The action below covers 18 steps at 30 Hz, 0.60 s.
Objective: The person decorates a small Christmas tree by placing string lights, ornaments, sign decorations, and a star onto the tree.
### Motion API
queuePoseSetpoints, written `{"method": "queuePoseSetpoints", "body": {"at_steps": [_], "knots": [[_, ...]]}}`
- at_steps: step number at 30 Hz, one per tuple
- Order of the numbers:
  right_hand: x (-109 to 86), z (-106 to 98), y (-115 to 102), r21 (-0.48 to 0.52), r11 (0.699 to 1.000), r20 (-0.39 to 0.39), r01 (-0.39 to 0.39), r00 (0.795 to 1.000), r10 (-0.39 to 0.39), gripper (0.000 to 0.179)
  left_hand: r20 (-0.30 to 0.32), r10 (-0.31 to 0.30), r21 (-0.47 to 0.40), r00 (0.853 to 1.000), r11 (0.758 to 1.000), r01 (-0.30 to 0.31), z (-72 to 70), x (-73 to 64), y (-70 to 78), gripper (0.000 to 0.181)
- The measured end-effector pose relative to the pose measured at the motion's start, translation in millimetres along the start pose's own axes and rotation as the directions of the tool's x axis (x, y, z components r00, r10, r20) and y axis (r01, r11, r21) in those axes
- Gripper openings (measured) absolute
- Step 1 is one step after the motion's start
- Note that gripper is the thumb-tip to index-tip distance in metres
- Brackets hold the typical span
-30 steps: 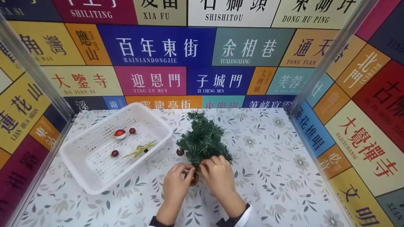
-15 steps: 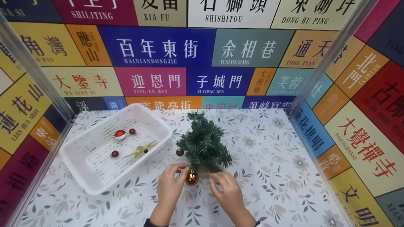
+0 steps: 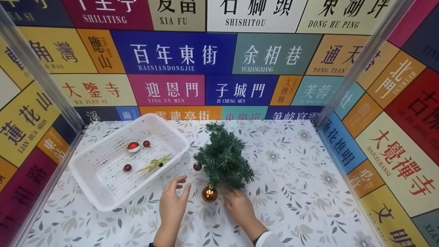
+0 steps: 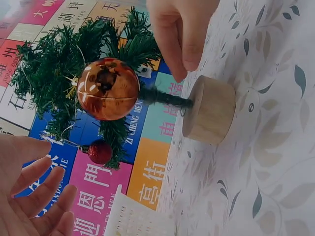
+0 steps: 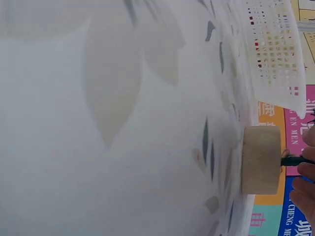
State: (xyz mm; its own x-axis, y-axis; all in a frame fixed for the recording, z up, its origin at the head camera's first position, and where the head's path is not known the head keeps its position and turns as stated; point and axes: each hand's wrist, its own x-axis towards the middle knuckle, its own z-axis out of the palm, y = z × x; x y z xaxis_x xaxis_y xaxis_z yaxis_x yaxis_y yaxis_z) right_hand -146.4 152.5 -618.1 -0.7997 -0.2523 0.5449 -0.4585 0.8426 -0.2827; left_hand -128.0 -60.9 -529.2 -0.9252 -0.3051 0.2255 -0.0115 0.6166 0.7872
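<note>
A small green artificial Christmas tree (image 3: 224, 156) stands on a round wooden base (image 4: 210, 110). A shiny orange-gold bauble (image 3: 209, 193) hangs from its lower front branches. A small dark red bauble (image 3: 197, 166) hangs at the tree's left side. My left hand (image 3: 174, 200) is left of the gold bauble, apart from it, with spread fingers and nothing held. My right hand (image 3: 240, 207) is low at the tree's front right, its fingers close to the bare trunk (image 4: 165, 97) just above the base. In the left wrist view those fingers look apart from the trunk.
Left of the tree sits a white perforated plastic basket (image 3: 99, 202). Inside lie a red-and-white bauble (image 3: 133, 147), small red baubles (image 3: 127, 167) and a gold star (image 3: 154, 164). Panels with printed signs (image 3: 178, 53) enclose the floral-patterned tabletop (image 3: 291, 206) at the back and sides.
My left hand has let go near the gold bauble and drawn back to the left. My right hand came away from the branches, then moved in toward the trunk. The gold bauble hangs freely.
</note>
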Motion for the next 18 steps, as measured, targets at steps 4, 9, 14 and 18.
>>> {"method": "queuePoseSetpoints", "body": {"at_steps": [4, 9, 14, 18], "knots": [[5.4, 3, 8, 0.009, 0.998, 0.153, -0.057, 0.987, 0.055, 0.019, 0.015, -0.045, 0.009, 0.999, 0.999, 0.045, -4.2, 2.7, -4.8, 0.026], [9.3, 7, 17, 0.026, 1.0, 0.228, -0.018, 0.974, 0.012, 0.032, 0.011, -0.08, 0.031, 0.997, 0.996, 0.08, -13.5, 11.3, -11.3, 0.027], [9.9, 10, 23, 0.025, 1.0, 0.241, -0.008, 0.971, 0.002, 0.038, -0.036, -0.053, 0.044, 0.998, 0.998, 0.055, -31.2, 24.5, -21.0, 0.025], [11.2, 12, 26, -0.028, 1.0, 0.213, 0.014, 0.977, -0.007, 0.032, -0.034, -0.077, 0.069, 0.996, 0.994, 0.079, -53.4, 43.4, -26.5, 0.027]]}}
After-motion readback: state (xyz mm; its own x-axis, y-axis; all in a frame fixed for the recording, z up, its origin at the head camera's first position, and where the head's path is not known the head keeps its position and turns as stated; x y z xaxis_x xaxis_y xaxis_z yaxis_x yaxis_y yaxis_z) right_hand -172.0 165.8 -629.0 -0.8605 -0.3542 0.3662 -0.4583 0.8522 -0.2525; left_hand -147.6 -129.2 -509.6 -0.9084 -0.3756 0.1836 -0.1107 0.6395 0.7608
